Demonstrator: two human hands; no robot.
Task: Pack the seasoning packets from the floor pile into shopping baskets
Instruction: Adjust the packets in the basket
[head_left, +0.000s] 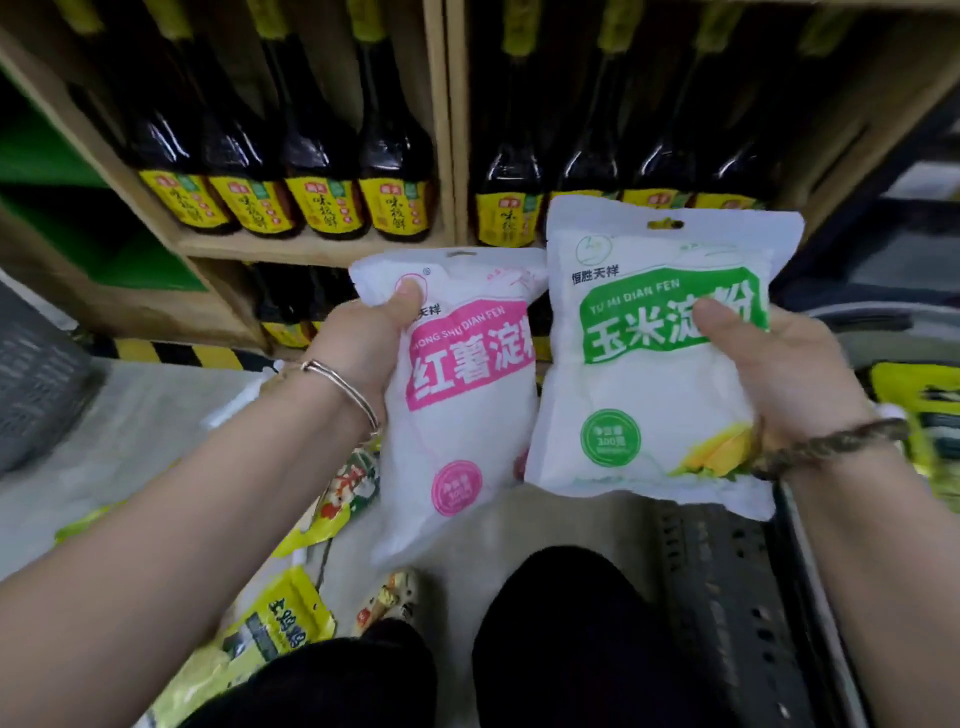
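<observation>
Yellow seasoning packets lie scattered on the floor by the person's knees, left of a dark slatted shopping basket that sits just below the right hand. That hand grips a green-labelled packet, thumb across its front; the left hand grips a pink-labelled packet likewise. Both packets are held upright, side by side. The right hand looks nearer the basket, a short drop. Dark sauce bottles line the shelf behind.
</observation>
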